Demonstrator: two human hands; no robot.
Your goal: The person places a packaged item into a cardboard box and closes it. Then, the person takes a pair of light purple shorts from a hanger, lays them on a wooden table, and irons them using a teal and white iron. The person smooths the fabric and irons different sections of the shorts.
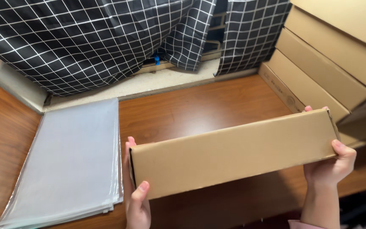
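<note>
Hands are placed at opposite ends of one long, flat cardboard box. Left hand is closed on the box's near-left corner, thumb laid on the front face, fingers wrapped behind the short end and only their tips seen above it. Right hand is closed on the far-right end, thumb pressed on the front face, fingertips just visible at the top edge. Box is held clear of the wooden table, tilted so its broad face is turned toward the camera. Long axis is run left to right between the hands, rising slightly toward the right end. Neither hand is nearer; each is in contact. Just left of the left hand, a stack of clear plastic sleeves is laid flat on the table. Beyond the right hand, similar stacked cardboard boxes are leaned. Checked black curtain is hung behind.
</note>
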